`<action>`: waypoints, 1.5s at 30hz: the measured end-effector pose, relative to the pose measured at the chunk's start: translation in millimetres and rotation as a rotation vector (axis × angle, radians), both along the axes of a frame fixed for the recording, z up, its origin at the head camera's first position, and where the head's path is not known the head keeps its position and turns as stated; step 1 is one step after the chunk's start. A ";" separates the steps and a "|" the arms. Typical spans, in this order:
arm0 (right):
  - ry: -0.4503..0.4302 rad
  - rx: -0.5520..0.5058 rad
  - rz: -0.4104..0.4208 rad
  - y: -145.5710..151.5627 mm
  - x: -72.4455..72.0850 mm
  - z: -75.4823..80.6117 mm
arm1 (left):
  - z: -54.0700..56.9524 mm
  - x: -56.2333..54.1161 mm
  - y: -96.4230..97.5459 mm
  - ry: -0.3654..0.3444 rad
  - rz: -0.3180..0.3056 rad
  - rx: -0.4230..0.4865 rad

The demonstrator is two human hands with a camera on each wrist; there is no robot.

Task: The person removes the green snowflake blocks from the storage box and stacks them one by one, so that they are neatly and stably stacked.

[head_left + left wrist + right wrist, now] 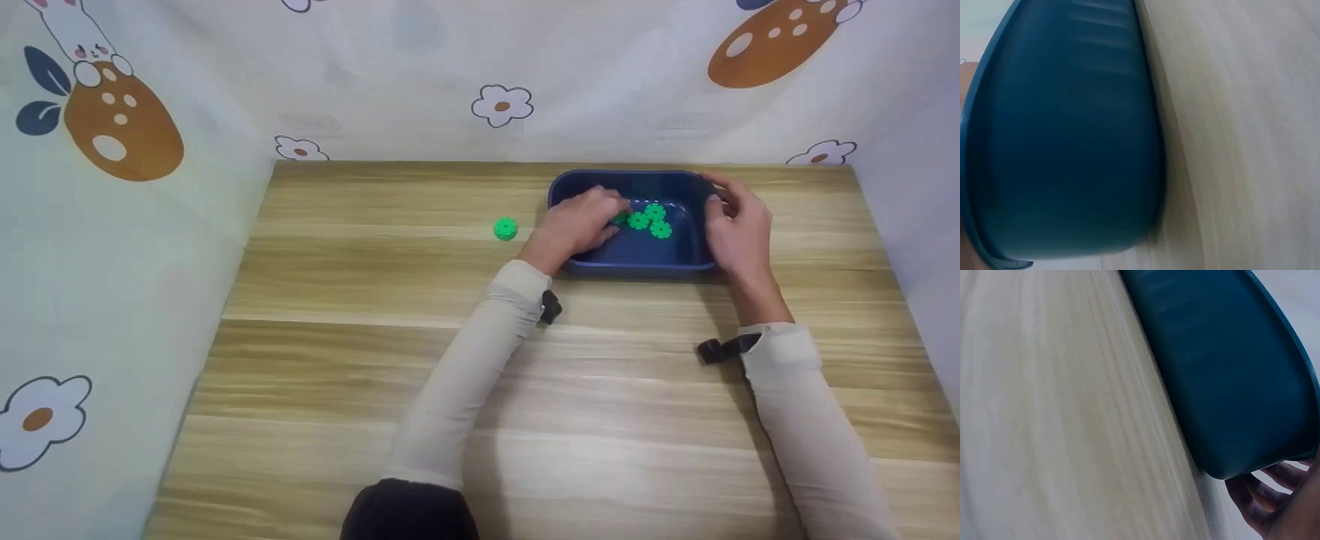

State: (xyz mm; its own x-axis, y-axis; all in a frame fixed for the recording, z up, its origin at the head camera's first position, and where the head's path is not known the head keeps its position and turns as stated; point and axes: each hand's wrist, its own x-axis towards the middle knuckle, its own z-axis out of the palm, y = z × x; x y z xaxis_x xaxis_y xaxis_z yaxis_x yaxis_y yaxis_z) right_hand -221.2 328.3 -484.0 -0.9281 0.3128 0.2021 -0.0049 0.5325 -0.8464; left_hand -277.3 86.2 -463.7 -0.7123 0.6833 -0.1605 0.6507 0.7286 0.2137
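A dark blue plastic basin (637, 260) stands near the back of the table. Inside it lie several green notched plastic discs (661, 229), like snowflake building pieces. My left hand (581, 221) reaches over the basin's left side, thumb and fingertips around one green disc (619, 218) that they partly hide. At the right end, my right hand (742, 225) grips the basin wall, thumb at the rim and fingers along the outside. The right wrist view shows fingers (1247, 500) against the basin's outer end. In the left wrist view, the basin's outer wall (1067, 140) hides that hand's fingertips.
Left of the basin, another green disc (505, 229) lies on the wood-grain table (360, 360), perhaps stacked on one more. A patterned cloth (405, 90) hangs along the table's back edge, and similar cloth borders the left side.
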 end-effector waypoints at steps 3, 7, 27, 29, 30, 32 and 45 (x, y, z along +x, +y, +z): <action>-0.001 0.001 0.000 0.2 -0.1 -0.1 | -0.4 -0.5 0.4 -0.002 0.018 0.022; 0.001 -0.001 0.003 0.5 -0.5 -0.4 | -0.8 -1.2 0.4 -0.008 0.027 0.048; -0.034 -0.007 0.000 0.4 0.3 0.0 | -0.1 -0.6 -4.5 -0.023 0.005 0.159; -0.040 -0.005 -0.002 0.1 0.4 0.0 | -0.1 -0.2 -7.3 -0.014 0.003 0.225; -0.039 -0.005 -0.002 -0.1 0.3 0.1 | 0.2 -0.2 -8.8 -0.015 0.008 0.266; -0.037 -0.007 0.000 -0.8 -0.2 0.0 | 0.4 -0.6 -11.9 -0.019 0.017 0.351; -0.036 -0.004 -0.013 0.8 -2.2 -1.9 | -3.0 0.7 -20.4 0.045 -0.002 0.844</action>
State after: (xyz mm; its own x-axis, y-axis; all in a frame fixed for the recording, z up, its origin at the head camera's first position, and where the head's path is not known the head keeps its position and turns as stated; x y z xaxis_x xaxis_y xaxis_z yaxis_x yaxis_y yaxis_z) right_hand -223.4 329.1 -486.0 -0.9305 0.3257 0.1673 0.0326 0.5287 -0.8482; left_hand -276.6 65.9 -466.8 -0.7044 0.5628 0.4325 0.6727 0.3348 0.6598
